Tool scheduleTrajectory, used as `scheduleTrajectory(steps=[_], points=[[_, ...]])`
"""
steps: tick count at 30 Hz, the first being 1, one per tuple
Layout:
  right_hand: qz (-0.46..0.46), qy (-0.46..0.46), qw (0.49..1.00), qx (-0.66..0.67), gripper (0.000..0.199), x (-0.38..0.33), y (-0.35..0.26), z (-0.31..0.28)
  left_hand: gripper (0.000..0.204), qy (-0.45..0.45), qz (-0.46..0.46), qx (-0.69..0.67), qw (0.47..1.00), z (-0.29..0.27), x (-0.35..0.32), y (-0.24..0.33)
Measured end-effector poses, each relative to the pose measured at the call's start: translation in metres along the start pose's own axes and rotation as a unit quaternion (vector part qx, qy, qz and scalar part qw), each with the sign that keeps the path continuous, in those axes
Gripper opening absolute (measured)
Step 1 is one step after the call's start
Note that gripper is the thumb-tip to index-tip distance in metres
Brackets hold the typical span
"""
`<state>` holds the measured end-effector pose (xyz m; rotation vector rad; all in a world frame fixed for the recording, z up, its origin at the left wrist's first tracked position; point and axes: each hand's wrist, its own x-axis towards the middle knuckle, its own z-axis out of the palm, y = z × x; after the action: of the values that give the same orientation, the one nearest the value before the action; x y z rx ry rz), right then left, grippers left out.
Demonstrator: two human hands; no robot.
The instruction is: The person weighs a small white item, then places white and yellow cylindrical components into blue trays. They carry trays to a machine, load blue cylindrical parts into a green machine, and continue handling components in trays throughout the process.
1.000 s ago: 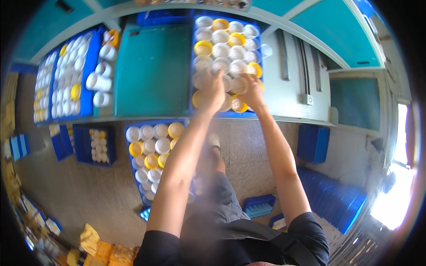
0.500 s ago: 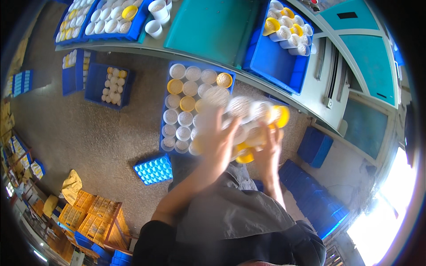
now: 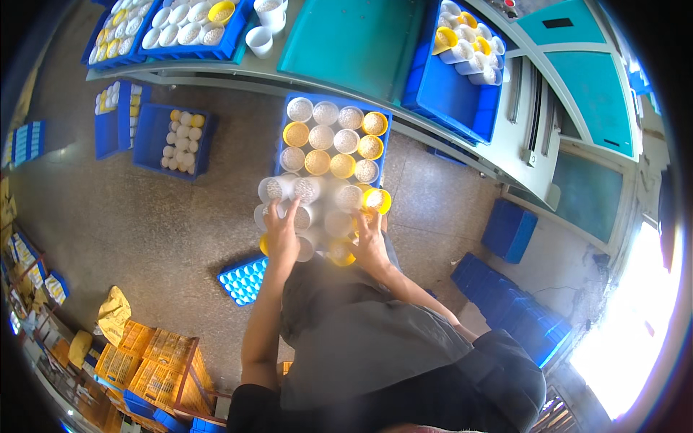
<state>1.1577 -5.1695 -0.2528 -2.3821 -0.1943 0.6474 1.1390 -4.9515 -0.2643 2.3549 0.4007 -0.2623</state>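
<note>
My left hand [image 3: 283, 234] and my right hand [image 3: 369, 244] press from both sides on a block of white cups [image 3: 307, 190] and yellow cups [image 3: 377, 200] filled with pale grains. The block is partly blurred and tilted above the near half of a blue crate [image 3: 338, 99]. Fingers of each hand are bent round the outer cups. In the crate's far half, upright white cups [image 3: 325, 113] and yellow cups [image 3: 317, 162] stand in rows, filled with the same grains. The block hides the crate's near half.
Beyond the crate runs a bench with a green tray [image 3: 339, 43], a partly filled blue crate [image 3: 451, 101] and loose white cups [image 3: 260, 42]. Left on the floor are a blue bin [image 3: 148, 130] and a blue cup tray [image 3: 244, 280]. Orange crates [image 3: 155, 361] stand near left; blue bins [image 3: 509, 231] right.
Both hands have swung left with the block of cups, bringing it over the crate's near half. My view has shifted slightly. The cups in the far rows stay put.
</note>
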Motion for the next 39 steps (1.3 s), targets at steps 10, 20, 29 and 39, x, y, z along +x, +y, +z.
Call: scheduleTrajectory(steps=[10,20,29,39], points=[[-0.157,-0.060,0.929,-0.331,0.095,0.003,0.044,0.060,0.107,-0.162,-0.008,-0.007,0.987,0.000,0.010,0.018],[-0.075,-0.018,0.994,0.078,0.068,0.023,0.010,-0.093,0.088,-0.220,0.041,0.079,0.971,-0.039,0.065,0.121],[-0.064,0.403,0.912,-0.039,0.052,0.311,0.181,-0.361,0.072,0.103,0.288,-0.029,0.952,0.128,0.380,0.346],[0.009,0.178,0.965,-0.192,0.087,0.458,0.245,-0.429,0.102,-0.114,0.152,0.206,0.960,0.216,0.550,0.439]])
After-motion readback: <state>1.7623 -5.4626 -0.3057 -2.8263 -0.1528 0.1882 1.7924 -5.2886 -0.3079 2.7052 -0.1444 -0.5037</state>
